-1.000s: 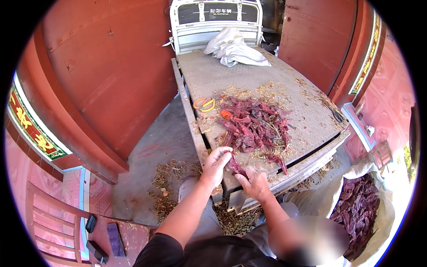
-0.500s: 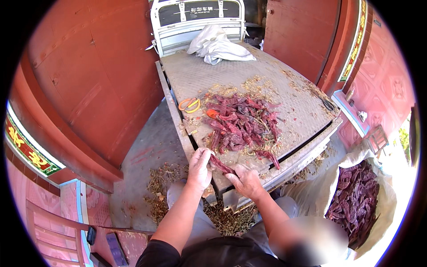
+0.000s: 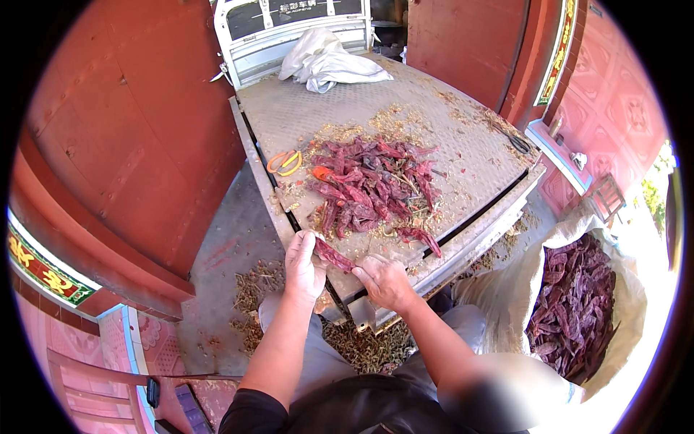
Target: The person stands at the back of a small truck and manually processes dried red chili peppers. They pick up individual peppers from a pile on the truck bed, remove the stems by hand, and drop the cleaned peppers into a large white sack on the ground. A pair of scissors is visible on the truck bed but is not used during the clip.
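A single dried red chili pepper (image 3: 334,256) is stretched between my two hands, above the near left corner of the truck bed (image 3: 289,116). At its left end, my left hand (image 3: 305,266) has its fingers closed on it. My right hand (image 3: 383,281) pinches the other end between thumb and fingers. Just beyond them lies a heap of dried chili peppers (image 3: 372,188), dark red and wrinkled, with one brighter orange-red pepper (image 3: 322,173) at its left side. One loose pepper (image 3: 419,239) rests apart at the heap's near edge.
Scissors with orange and yellow handles (image 3: 285,162) lie left of the heap; a dark-handled tool (image 3: 519,143) is at the bed's right edge. A white sack (image 3: 329,64) is crumpled at the back. On the right stands an open sack (image 3: 499,296) full of dried peppers. Stems litter the floor.
The whole view has shifted, so the bed and heap appear farther left and slightly higher. Both hands keep hold of the same pepper, which has turned only slightly.
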A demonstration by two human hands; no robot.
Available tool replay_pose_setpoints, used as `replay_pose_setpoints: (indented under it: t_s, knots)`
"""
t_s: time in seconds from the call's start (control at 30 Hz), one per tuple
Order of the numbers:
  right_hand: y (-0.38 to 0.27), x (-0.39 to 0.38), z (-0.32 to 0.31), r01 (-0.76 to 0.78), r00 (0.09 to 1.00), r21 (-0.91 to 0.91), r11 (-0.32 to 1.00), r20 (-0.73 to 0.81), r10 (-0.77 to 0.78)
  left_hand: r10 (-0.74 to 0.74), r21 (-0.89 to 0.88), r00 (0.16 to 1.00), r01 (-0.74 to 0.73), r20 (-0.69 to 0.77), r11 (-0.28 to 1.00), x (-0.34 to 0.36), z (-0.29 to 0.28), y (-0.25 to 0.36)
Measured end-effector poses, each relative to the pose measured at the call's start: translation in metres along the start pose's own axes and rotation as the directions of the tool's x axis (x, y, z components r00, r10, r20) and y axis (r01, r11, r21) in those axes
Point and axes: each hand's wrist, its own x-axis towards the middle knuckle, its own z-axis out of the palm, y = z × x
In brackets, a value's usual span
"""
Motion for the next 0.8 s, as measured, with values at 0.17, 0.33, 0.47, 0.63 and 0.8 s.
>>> replay_pose_setpoints:
  t_s: [0.17, 0.33, 0.47, 0.63, 0.8]
  knots:
    - [-0.018, 0.008, -0.017, -0.174, 0.980, 0.207, 0.963, -0.063, 0.190, 0.019, 0.080, 1.000, -0.018, -0.013, 0.997, 0.002, -0.005, -0.004]
    - [-0.015, 0.008, -0.009, -0.203, 0.978, 0.131, 0.970, -0.028, 0.208, 0.049, 0.244, 0.999, -0.050, 0.010, 0.968, 0.000, 0.002, -0.007]
    - [-0.014, 0.006, -0.009, -0.191, 0.980, 0.149, 0.970, -0.032, 0.198, 0.048, 0.247, 0.999, -0.052, 0.021, 0.967, -0.001, -0.003, -0.007]
    - [-0.010, 0.004, -0.001, -0.101, 0.985, 0.168, 0.981, -0.125, 0.122, 0.076, 0.217, 0.996, -0.086, 0.055, 0.972, -0.002, -0.006, -0.010]
    - [-0.010, 0.003, -0.005, -0.138, 0.977, 0.236, 0.962, -0.127, 0.172, 0.058, 0.242, 0.995, -0.077, 0.085, 0.967, -0.004, 0.002, -0.006]
